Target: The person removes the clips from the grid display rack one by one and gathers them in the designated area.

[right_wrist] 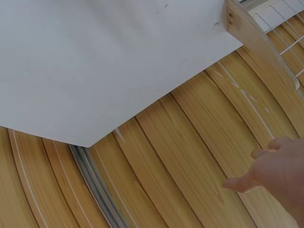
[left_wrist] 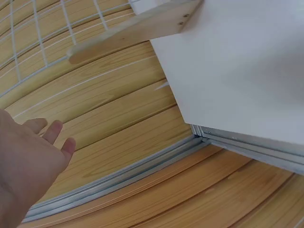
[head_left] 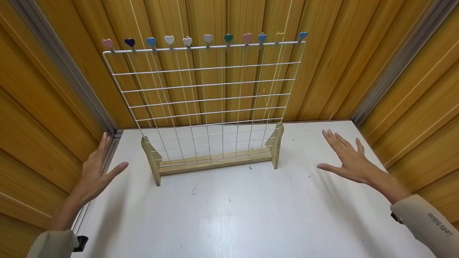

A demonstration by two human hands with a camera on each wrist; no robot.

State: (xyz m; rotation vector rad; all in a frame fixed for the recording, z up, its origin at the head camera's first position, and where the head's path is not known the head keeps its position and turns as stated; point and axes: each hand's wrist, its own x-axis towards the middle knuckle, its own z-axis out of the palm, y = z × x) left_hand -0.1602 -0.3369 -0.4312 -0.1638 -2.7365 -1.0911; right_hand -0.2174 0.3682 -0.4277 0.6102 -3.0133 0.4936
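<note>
A white wire grid rack (head_left: 211, 85) stands upright in a wooden base (head_left: 215, 165) at the back of the white table. Along its top bar sit several heart-shaped clips in pink, dark blue, light blue, white, green and yellow, among them a green heart clip (head_left: 228, 37). My left hand (head_left: 96, 173) hovers to the left of the rack, fingers extended and thumb spread, holding nothing. To the right of the rack, my right hand (head_left: 348, 161) is likewise raised with straight fingers and nothing in it. Both hands are apart from the rack.
The white tabletop (head_left: 229, 218) carries a few small dark marks. Wood-patterned panels (head_left: 401, 89) enclose it at the back and both sides, with grey metal posts (head_left: 398, 59) at the corners.
</note>
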